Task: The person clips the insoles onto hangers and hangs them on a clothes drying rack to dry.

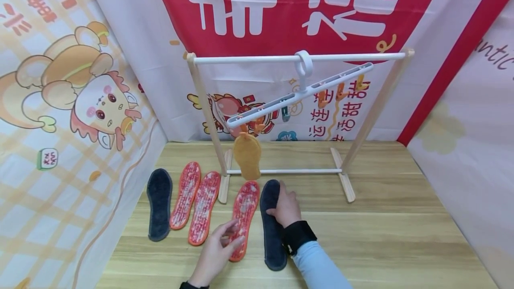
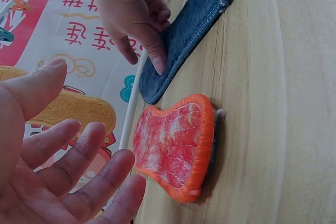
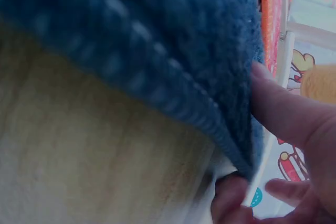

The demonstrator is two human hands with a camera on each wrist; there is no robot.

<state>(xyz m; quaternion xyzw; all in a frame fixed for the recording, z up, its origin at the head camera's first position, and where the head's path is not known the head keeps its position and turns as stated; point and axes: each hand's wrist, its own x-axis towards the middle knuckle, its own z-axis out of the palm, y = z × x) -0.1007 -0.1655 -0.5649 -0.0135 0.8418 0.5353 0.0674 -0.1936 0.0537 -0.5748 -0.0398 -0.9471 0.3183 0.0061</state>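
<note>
The right hand [image 1: 287, 206] grips the edge of a dark blue insole [image 1: 274, 246] lying on the table; in the right wrist view the thumb of this hand [image 3: 310, 145] is on the fuzzy face [image 3: 173, 24] and other fingers are at the edge. The left hand [image 1: 214, 249] is held over the lower part of a red insole with orange trim [image 1: 246, 197]. Seen from the left wrist, that hand [image 2: 68, 171] has its fingers spread and holds nothing, beside the red insole [image 2: 168, 145].
Behind the hands stands a wooden rack with a white top rod [image 1: 257, 59]. A tilted white hanger [image 1: 277, 103] with clips hangs from it, a yellow-brown insole [image 1: 247, 157] at its lower end. Two red insoles [image 1: 186, 195] [image 1: 205, 208] and another dark one [image 1: 159, 204] lie left.
</note>
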